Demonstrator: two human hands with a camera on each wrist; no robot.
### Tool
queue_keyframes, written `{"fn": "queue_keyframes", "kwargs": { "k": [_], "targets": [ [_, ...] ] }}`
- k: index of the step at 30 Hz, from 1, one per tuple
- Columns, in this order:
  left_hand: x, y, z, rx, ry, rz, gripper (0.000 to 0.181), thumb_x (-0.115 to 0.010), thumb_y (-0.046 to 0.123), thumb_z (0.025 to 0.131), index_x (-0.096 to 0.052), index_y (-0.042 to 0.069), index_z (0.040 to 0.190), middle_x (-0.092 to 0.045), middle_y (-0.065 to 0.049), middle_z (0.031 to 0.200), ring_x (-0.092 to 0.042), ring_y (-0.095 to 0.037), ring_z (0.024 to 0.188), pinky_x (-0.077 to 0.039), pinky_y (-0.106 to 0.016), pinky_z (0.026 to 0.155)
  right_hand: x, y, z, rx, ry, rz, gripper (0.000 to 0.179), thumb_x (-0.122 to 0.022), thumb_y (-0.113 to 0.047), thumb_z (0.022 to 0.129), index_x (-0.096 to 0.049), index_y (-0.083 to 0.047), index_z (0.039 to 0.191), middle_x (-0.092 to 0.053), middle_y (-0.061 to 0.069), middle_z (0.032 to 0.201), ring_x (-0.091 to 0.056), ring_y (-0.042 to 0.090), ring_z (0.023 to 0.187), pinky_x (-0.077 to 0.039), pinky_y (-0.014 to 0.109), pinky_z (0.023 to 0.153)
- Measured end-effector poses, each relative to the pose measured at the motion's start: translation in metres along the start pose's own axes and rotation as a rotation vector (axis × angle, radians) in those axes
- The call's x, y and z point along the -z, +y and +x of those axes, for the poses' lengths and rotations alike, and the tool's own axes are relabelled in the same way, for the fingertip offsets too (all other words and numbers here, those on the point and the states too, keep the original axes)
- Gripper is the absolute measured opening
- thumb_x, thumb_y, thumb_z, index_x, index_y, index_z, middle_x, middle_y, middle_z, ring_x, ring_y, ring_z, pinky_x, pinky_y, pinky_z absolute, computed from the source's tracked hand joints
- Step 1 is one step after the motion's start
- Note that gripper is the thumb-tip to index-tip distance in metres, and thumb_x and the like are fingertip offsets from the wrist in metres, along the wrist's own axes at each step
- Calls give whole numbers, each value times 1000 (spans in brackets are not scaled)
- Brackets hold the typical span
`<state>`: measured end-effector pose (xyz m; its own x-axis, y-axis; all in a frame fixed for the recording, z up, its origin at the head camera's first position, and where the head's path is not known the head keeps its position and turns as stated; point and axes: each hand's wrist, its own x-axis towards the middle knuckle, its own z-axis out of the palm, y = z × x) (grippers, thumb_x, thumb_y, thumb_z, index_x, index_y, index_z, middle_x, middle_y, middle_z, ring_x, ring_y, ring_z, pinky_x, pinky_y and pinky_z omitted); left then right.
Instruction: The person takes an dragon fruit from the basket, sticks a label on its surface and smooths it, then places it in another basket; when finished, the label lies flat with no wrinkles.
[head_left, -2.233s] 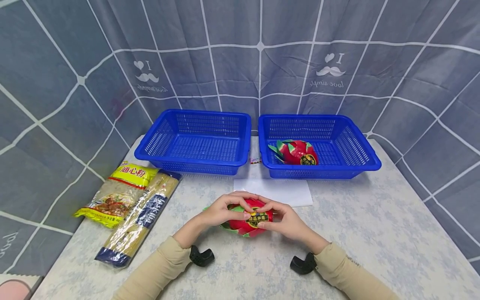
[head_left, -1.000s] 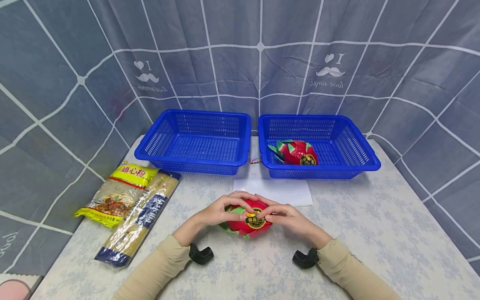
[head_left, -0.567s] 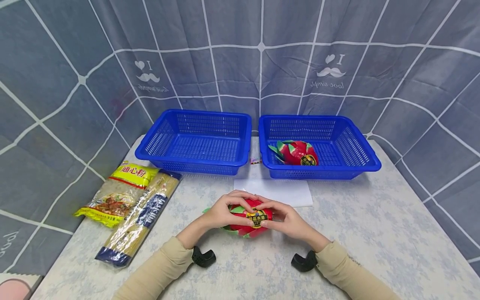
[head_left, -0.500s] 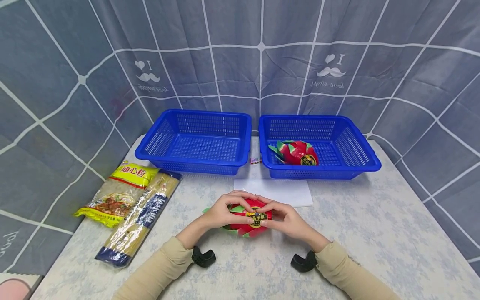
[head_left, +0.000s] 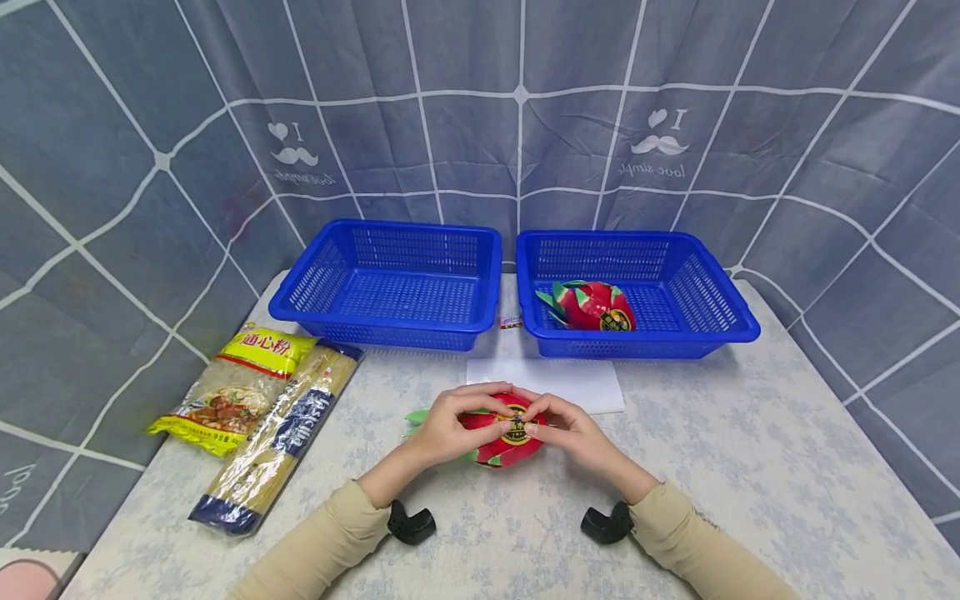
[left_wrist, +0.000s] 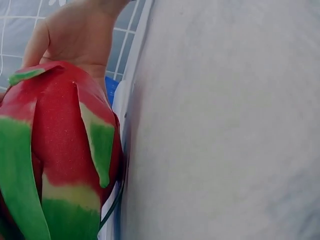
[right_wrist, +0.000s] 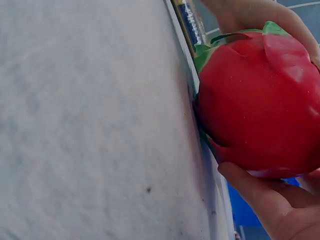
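Note:
A red dragon fruit [head_left: 508, 455] with green-tipped scales lies on the table in front of me, a black and gold round sticker [head_left: 517, 428] facing up. My left hand [head_left: 450, 423] curls round its leafy end, thumb and fingertips at the sticker's left edge. From the other side my right hand [head_left: 576, 428] grips the fruit, its thumb and index finger by the sticker's right edge. The right wrist view has the rounded end of the dragon fruit [right_wrist: 255, 100] between both hands. Green scale tips of the dragon fruit [left_wrist: 57, 135] fill the left wrist view's left side.
Behind stand a left blue basket [head_left: 386, 329] and a right blue basket [head_left: 637, 344], which holds another dragon fruit [head_left: 592, 306]. White paper [head_left: 551, 379] lies before them. A pasta bag [head_left: 240, 387] and a spaghetti pack [head_left: 285, 437] lie at left.
Both hands stay on the dragon fruit. It has turned slightly and shifted a little away from me, and the fingers have changed place around the sticker.

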<state>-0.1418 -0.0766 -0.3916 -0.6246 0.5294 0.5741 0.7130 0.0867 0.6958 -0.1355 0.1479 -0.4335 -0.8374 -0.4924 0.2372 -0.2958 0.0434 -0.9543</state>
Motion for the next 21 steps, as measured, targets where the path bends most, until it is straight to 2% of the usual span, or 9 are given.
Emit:
{"fn": "queue_keyframes", "kwargs": {
  "k": [2,6,10,13,17,21],
  "targets": [
    [0,0,0,-20,-6,10,18,-77,-6,70,-71,-4,87,-63,-27,109,-58,-41,107,-45,-43,94,1,1,-1,9,-4,-12,10,-60,-4,90,-60,-3,100,-42,19,141,-37,36,130,-43,29,93],
    [-1,-4,-2,-25,-45,-22,23,-80,-3,67,-72,-2,88,-63,-25,111,-57,-39,107,-43,-43,94,2,3,-1,46,-29,14,12,-64,1,87,-61,-3,97,-43,20,139,-40,35,129,-45,30,94],
    [-1,-26,-10,31,-121,-86,24,-81,6,71,-72,8,93,-60,-15,120,-51,-30,115,-39,-44,97,3,5,-1,64,-71,43,15,-68,2,83,-63,0,96,-42,23,139,-46,26,125,-50,32,88],
    [1,-40,-15,77,-186,-123,23,-79,10,75,-70,15,96,-55,-8,126,-45,-24,121,-37,-42,99,1,1,-1,47,-72,9,19,-73,0,79,-65,-2,96,-42,20,140,-49,23,122,-51,33,86],
    [5,-36,-13,119,-243,-179,21,-73,1,79,-69,10,98,-51,-15,129,-40,-29,122,-38,-41,99,-6,-4,-2,6,-18,-56,22,-78,-1,75,-65,-6,92,-44,16,139,-49,32,121,-51,33,85],
    [9,-22,-9,127,-257,-232,18,-66,-7,81,-67,1,98,-49,-24,128,-37,-38,122,-37,-39,100,-12,-7,-3,-19,41,-135,22,-76,2,74,-63,-9,89,-46,16,137,-49,34,118,-50,32,84]
  ]
}}
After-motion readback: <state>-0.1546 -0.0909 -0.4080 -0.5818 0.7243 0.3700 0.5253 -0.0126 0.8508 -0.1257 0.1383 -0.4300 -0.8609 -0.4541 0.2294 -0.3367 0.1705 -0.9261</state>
